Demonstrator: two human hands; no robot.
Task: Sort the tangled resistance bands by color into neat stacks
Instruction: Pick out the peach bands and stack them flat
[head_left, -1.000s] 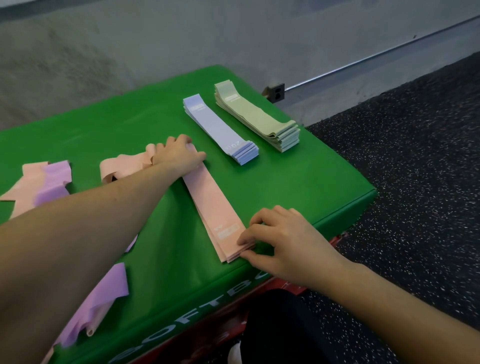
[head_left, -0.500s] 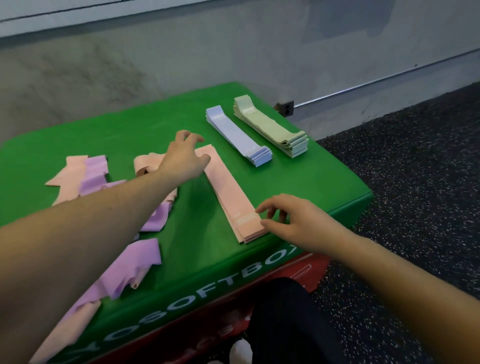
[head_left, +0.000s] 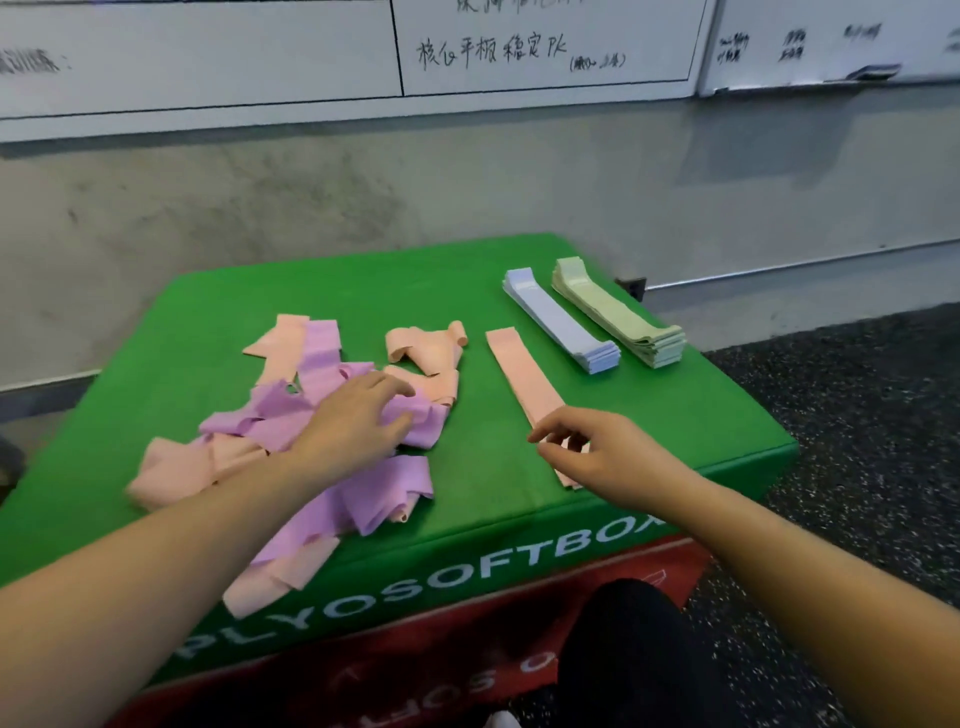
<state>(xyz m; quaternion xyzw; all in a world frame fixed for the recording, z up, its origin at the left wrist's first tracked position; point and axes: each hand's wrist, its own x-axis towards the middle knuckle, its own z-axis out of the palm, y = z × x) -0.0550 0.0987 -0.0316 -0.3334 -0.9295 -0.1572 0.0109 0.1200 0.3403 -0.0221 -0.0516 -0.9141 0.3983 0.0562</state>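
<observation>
Your left hand (head_left: 358, 421) lay loosely spread on the tangled pile (head_left: 311, 431) at center-left, gripping nothing, your right hand (head_left: 592, 447) hovered slack over the pink stack (head_left: 524, 374) — best to lift one pink band free, not drag the purple along.

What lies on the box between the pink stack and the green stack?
In the head view, the blue stack lies between the pink stack and the green stack, apart from both.
</observation>
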